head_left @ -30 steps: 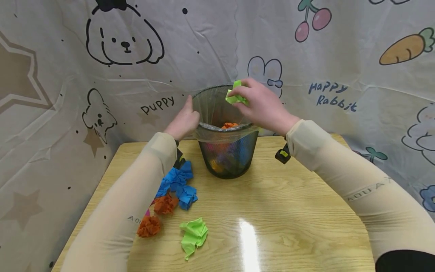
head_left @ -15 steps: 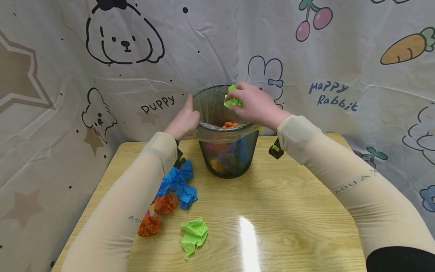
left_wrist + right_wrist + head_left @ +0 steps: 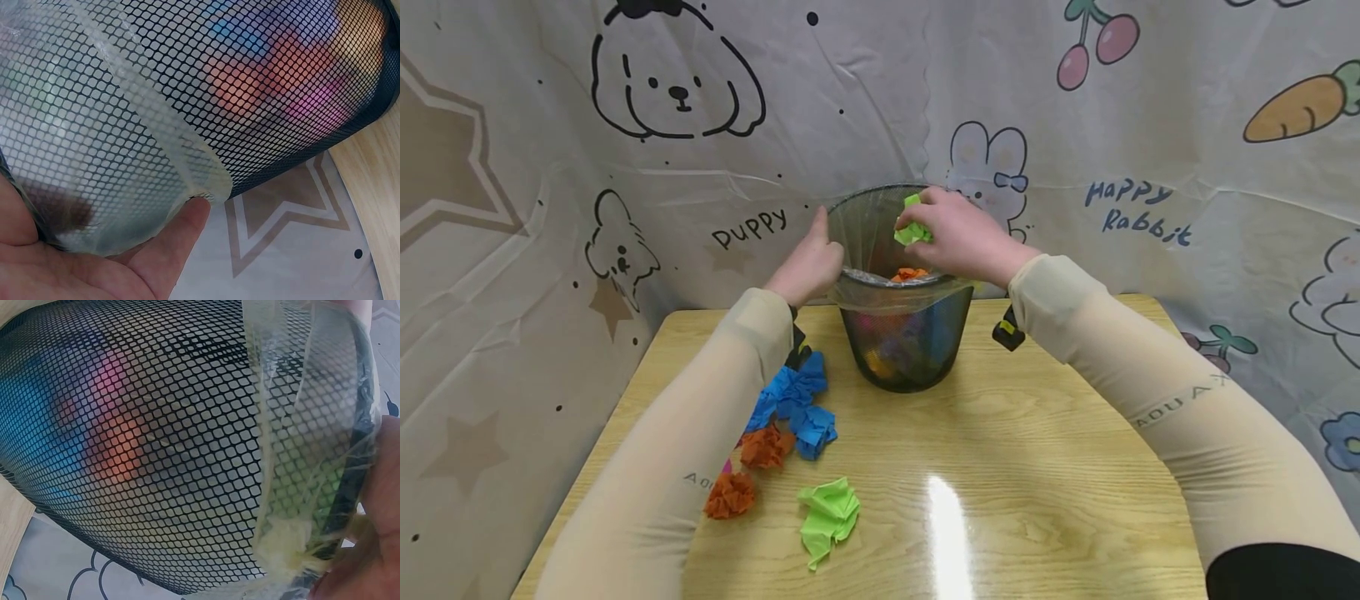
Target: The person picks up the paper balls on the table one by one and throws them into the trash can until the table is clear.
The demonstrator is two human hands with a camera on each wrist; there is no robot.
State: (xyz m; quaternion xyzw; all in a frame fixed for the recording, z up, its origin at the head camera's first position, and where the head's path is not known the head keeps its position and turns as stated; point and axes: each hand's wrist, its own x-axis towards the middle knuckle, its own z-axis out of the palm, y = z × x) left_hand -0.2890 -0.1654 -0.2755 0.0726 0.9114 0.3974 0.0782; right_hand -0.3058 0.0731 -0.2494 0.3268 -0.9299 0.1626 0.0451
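Note:
A black mesh wastebasket (image 3: pixel 904 354) stands upright on the table, lined with a clear plastic bag (image 3: pixel 880 298) folded over its rim. My left hand (image 3: pixel 808 265) grips the left side of that rim; in the left wrist view its thumb (image 3: pixel 181 234) lies outside against the bag, with fingers showing dimly through the mesh. My right hand (image 3: pixel 973 237) pinches a crumpled green paper (image 3: pixel 913 223) over the basket's mouth. In the right wrist view the green shows faintly through the mesh. Inside lie several crumpled papers, an orange one (image 3: pixel 910 274) on top.
Left of the basket lie blue crumpled papers (image 3: pixel 808 425), two brown-orange ones (image 3: pixel 765 447) and a bit of magenta, partly behind the left sleeve. Another green paper (image 3: pixel 830 518) lies near the front. A printed curtain (image 3: pixel 865 92) hangs right behind the table (image 3: pixel 1037 433).
My right hand has moved left and slightly down with the green paper, further over the basket's mouth. My left hand has stayed at the rim.

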